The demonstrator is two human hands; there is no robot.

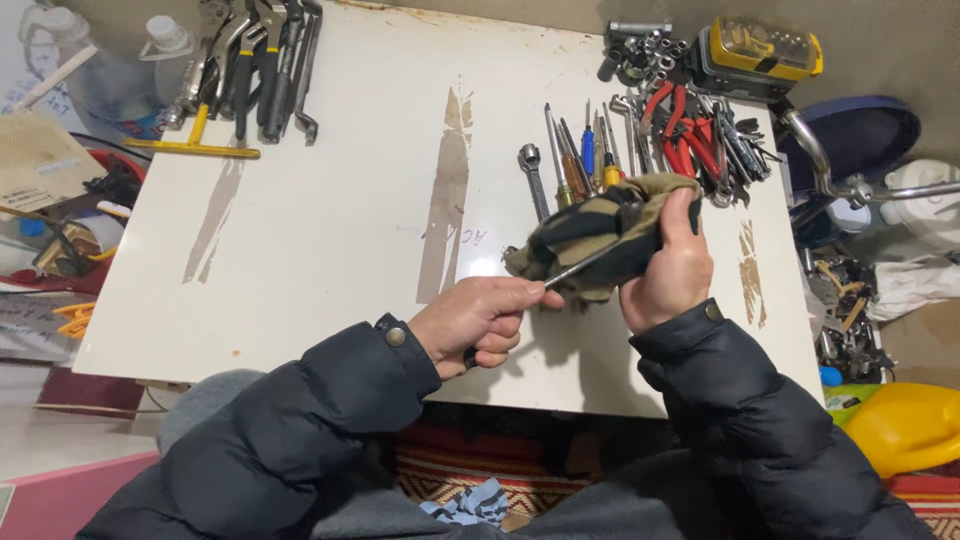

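White and scuffed with brown worn patches, the surface (330, 230) fills most of the view from above, with clutter crowding its edges. Both arms wear dark puffy jacket sleeves and reach in from the bottom.

The left hand (478, 322) is clenched around the dark handle of a screwdriver (575, 268), whose thin metal shaft runs up and to the right into a bunched rag. The right hand (672, 265) grips that rag (590, 235), an olive and black cloth, wrapped around the far part of the shaft. Hands, tool and cloth are held just above the near right part of the surface.

Just behind the rag lies a row of screwdrivers (580, 155) with orange, blue and yellow handles, their shafts pointing away. Beside them on the left is a combination wrench (533, 178). To the right sits a heap of pliers (695, 140), several with red grips. Behind those are loose sockets (640, 50) and a yellow and black bit case (762, 52).

At the far left corner lies a group of large pliers and wrenches (260, 65), with a yellow T-shaped tool (195, 140) beside them. Off the right edge are a chrome handlebar (850, 185) and a yellow plastic object (905, 425). A patterned rug (500, 480) shows under the near edge.
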